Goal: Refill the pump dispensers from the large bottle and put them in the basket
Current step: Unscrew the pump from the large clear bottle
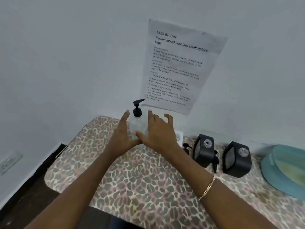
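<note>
A clear bottle (137,123) with a black pump head stands upright at the back of the leopard-print table (148,187). My left hand (121,134) lies with straight fingers along the bottle's left side. My right hand (159,131) is at its right side, fingers spread and slightly bent, thumb across the bottle's front. Neither hand is wrapped around it. Two black dispensers (203,150) (236,159) stand to the right without pumps in their tops. Two black pump heads (187,147) (215,160) lie beside them. A teal basket (283,169) sits at the far right.
A printed sheet (178,66) hangs on the wall behind the bottle. A thin white tube (159,160) lies on the table near my right wrist. A white object (179,136) is partly hidden behind my right hand. A wall socket (8,161) is at the left.
</note>
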